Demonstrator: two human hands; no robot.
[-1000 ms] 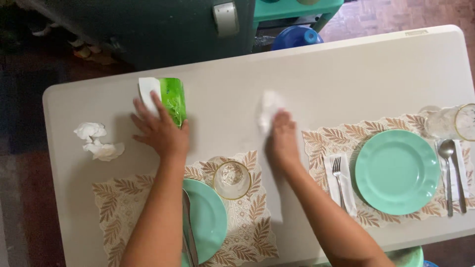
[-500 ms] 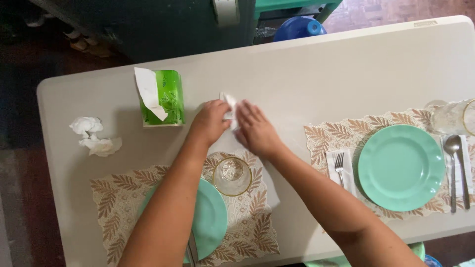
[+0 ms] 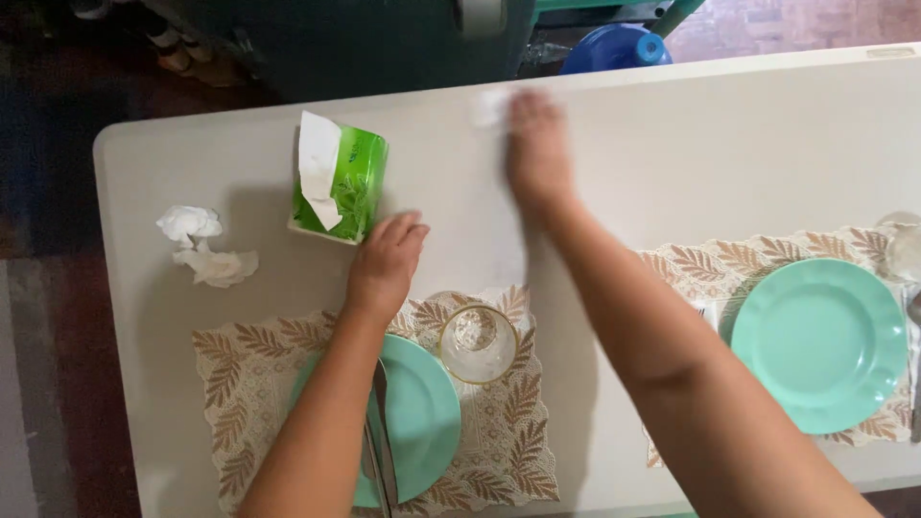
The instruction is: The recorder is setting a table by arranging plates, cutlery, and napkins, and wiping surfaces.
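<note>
My right hand (image 3: 535, 146) is stretched to the far edge of the white table (image 3: 672, 144) and presses a white tissue (image 3: 488, 107) flat against it; both are motion-blurred. My left hand (image 3: 386, 259) rests on the table, fingers apart and holding nothing, just right of a green tissue box (image 3: 343, 185) with a white sheet sticking out. Below the left hand stands a clear gold-rimmed glass (image 3: 477, 342) on a leaf-patterned placemat (image 3: 240, 379), beside a mint-green plate (image 3: 422, 422) with cutlery (image 3: 381, 441) on it.
Two crumpled tissues (image 3: 204, 248) lie at the table's left end. A second placemat (image 3: 691, 269) at the right bears another mint-green plate (image 3: 820, 343). Beyond the far edge are a dark cabinet (image 3: 365, 38) and a blue jug (image 3: 619, 48).
My right hand has swept the tissue from the table's middle out to the far edge. My left hand let go of the tissue and settled beside the green box.
</note>
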